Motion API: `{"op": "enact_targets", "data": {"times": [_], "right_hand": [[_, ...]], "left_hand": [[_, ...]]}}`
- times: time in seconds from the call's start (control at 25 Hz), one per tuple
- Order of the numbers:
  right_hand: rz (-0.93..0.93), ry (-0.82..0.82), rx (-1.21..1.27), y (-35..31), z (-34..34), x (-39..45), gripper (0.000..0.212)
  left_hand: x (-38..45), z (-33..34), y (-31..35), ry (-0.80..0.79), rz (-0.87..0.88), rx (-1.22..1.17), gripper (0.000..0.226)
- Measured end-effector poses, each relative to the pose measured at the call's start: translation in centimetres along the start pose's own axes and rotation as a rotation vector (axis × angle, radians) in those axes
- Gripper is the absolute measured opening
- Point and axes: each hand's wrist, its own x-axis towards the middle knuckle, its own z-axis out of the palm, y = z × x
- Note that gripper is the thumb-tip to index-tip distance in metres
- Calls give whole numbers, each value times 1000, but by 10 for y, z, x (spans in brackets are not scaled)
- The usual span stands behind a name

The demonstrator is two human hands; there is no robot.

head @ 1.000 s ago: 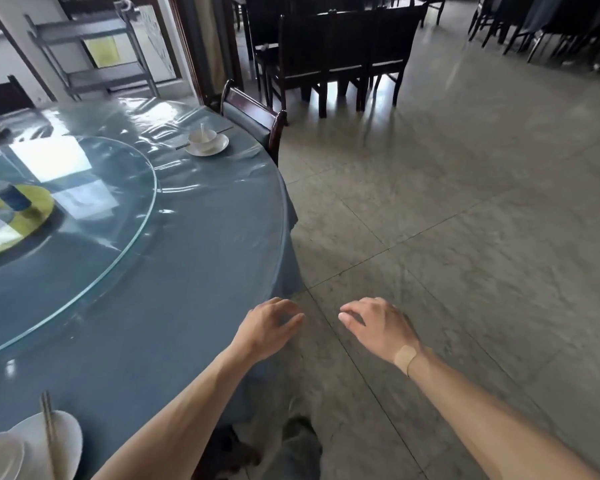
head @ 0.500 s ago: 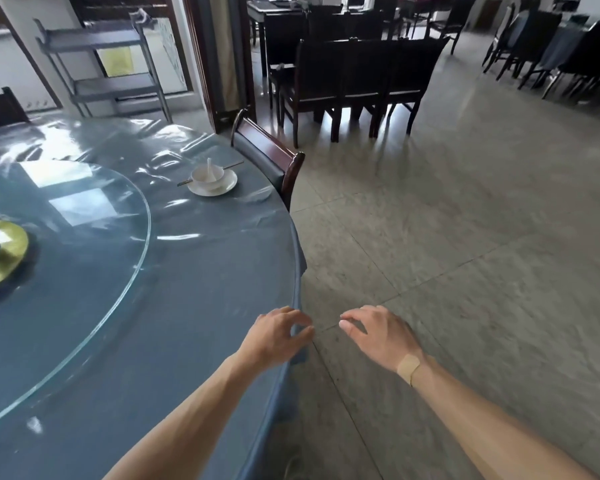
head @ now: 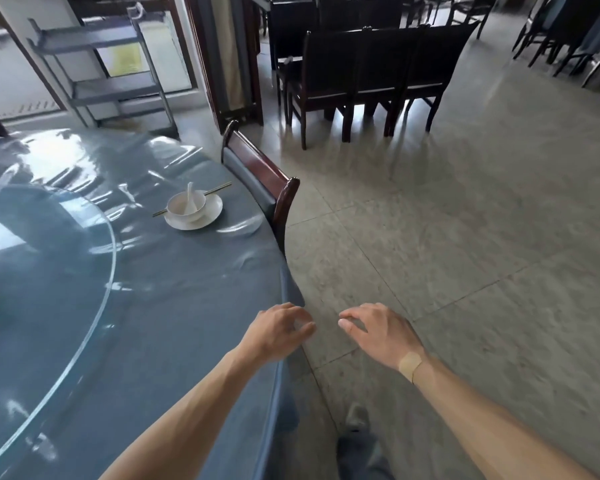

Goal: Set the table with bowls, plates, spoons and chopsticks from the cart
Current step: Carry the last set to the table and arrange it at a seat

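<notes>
Round table (head: 174,306) in front of me, blue cloth under clear plastic, glass turntable (head: 49,271) on it. One plate (head: 211,216) near the far edge carries a bowl (head: 181,206) with spoon (head: 190,199); chopsticks (head: 219,189) look propped across the plate.

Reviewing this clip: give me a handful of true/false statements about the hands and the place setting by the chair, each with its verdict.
1. Both hands hold nothing. True: the left hand and right hand hang loosely curled and empty.
2. The spoon lies flat on the tablecloth. False: it stands in the bowl.
3. The bowl sits on a plate. True.
4. The chopsticks stand upright in the bowl. False: they lie across the plate behind the bowl.
5. The right hand is over the table. False: it is over the floor; the left hand is at the table's edge.
</notes>
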Motion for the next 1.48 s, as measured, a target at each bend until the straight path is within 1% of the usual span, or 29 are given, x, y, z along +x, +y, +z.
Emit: {"op": "enact_targets", "data": {"times": [0.2,0.36,0.64,0.8,0.92,1.16,1.28,1.48], "right_hand": [[-60,-22,-12,66,-47,77,36],[-87,-36,-41,103,-86,133,39],[-121,-42,-23,133,-133,244,39],[-159,-22,-33,132,-148,331,40],[-173,-39,-57,125,-159,396,41],[-192,-93,-95,107,-185,519,40],[-221,-81,-69,97,-194,572,41],[-341,-132,-99,81,-196,666,41]], "left_hand": [[95,-10,38,33,-31,-12,30],[165,-31,65,83,-62,-47,30],[268,-69,64,150,-60,-68,30],[338,-98,48,179,-16,-8,35],[392,-130,32,187,-2,17,36],[480,-184,-15,182,-81,-28,36],[513,-205,-38,174,-118,-19,36],[561,-233,-82,249,-220,-51,37]]}}
